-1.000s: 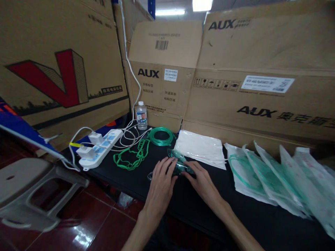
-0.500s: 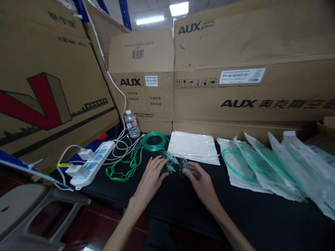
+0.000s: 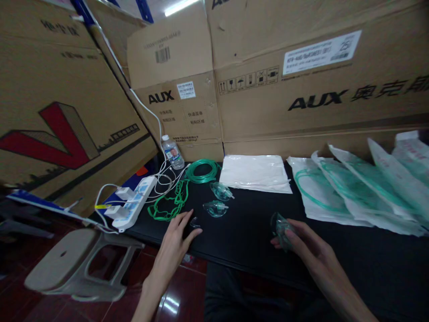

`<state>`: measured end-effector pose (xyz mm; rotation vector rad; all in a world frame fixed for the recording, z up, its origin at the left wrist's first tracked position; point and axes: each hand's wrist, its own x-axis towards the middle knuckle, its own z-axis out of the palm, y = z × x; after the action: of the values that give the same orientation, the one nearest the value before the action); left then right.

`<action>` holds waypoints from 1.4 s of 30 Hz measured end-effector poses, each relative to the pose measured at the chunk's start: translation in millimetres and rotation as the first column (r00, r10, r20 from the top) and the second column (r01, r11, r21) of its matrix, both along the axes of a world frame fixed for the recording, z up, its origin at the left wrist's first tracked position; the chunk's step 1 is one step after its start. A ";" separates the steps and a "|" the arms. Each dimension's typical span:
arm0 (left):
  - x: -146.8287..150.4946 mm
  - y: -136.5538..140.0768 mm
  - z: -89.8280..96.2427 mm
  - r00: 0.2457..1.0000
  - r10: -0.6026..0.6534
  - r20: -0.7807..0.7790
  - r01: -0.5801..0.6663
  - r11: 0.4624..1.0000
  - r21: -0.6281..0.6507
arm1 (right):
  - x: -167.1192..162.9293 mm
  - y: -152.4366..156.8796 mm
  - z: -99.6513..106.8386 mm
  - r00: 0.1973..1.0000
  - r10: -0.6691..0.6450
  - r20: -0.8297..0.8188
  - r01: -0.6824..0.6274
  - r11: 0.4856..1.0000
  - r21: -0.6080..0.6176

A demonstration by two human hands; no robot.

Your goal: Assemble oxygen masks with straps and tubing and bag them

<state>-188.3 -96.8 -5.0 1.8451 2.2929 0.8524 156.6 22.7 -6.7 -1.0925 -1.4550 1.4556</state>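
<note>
My right hand (image 3: 306,241) grips a clear green-tinted oxygen mask (image 3: 281,230) above the right part of the black table. Near the front edge, my left hand (image 3: 177,235) has its thumb and fingers apart. Between them is a small clear piece (image 3: 195,222), too indistinct to name; I cannot tell whether the fingers touch it. Two more oxygen masks, a far mask (image 3: 221,191) and a near mask (image 3: 216,208), lie one behind the other beyond my left hand. Green elastic straps (image 3: 169,201) lie left of them, and a coil of green tubing (image 3: 201,171) behind.
White plastic bags (image 3: 256,173) lie stacked at the back. Several bagged mask sets (image 3: 318,190) stand in a row on the right. A power strip (image 3: 134,203) with white cables, a water bottle (image 3: 173,153) and a stool (image 3: 63,259) are left. Cardboard boxes (image 3: 248,116) wall the back.
My right hand has moved right and nearer with one mask. My left hand has come away from the other two masks, down and left. The view has shifted slightly.
</note>
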 end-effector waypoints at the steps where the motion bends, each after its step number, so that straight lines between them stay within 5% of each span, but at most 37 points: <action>1: -0.3 3.5 0.0 1.000 -0.002 -0.008 0.002 1.000 -0.012 | -1.9 -0.8 3.1 1.000 0.006 -0.002 -0.006 1.000 -0.003; 16: -12.2 20.3 12.6 0.968 -0.237 -0.084 0.230 0.969 -0.088 | -2.0 -10.7 -1.5 0.998 0.032 -0.062 -0.027 0.996 0.089; 31: -10.7 37.6 4.4 0.945 -0.291 -0.151 0.311 0.941 0.131 | -5.4 -9.2 1.1 0.994 0.093 -0.061 -0.086 0.990 0.114; 36: 32.3 37.4 17.5 0.960 -0.266 0.084 0.232 0.929 0.287 | -4.9 -10.5 7.1 0.990 0.138 -0.020 -0.133 0.979 0.153; 42: 115.7 64.5 16.8 0.890 -0.322 0.322 0.317 0.946 0.069 | 11.4 -4.6 9.4 0.986 0.159 0.046 -0.164 0.976 0.143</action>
<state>-72.6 -32.3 11.8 1.8462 1.7278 1.0313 168.0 18.1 2.7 -0.9315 -1.6803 1.4203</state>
